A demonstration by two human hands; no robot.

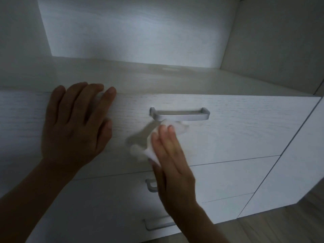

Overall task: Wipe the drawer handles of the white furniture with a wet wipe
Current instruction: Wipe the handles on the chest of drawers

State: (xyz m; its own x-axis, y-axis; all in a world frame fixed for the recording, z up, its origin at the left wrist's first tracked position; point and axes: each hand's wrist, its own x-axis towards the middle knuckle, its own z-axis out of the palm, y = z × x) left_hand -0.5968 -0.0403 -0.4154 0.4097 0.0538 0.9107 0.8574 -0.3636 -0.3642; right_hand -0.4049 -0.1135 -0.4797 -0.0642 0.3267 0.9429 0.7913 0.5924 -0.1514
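While the left hand lies flat on the top drawer front, its fingers straight and spread with the tips at the drawer's upper edge, the right hand presses a white wet wipe against the same panel. The right hand's fingers are straight and held together. The bunched wipe sits under the fingers and palm, and shows past the fingertips and out from the hand's left edge. Both the wipe and the right hand are blurred, so the thumb cannot be made out.

Just above the right fingertips runs the top handle, a silver bar mounted level on the drawer front. The upper fold of the wipe touches or nearly touches its underside — the blur makes it hard to tell which. The handle is to the right of the left hand, well apart from it.

Beside the back of the right hand, on the next drawer down, a second handle shows only its left end — the rest is hidden behind the hand. Lower, a third handle reaches out to the left of the right forearm, its right part covered by the arm.

Beyond the left fingertips stretches the pale top of the white furniture, with a white back panel rising behind it. To the right of the right forearm is a strip of wood-look floor.
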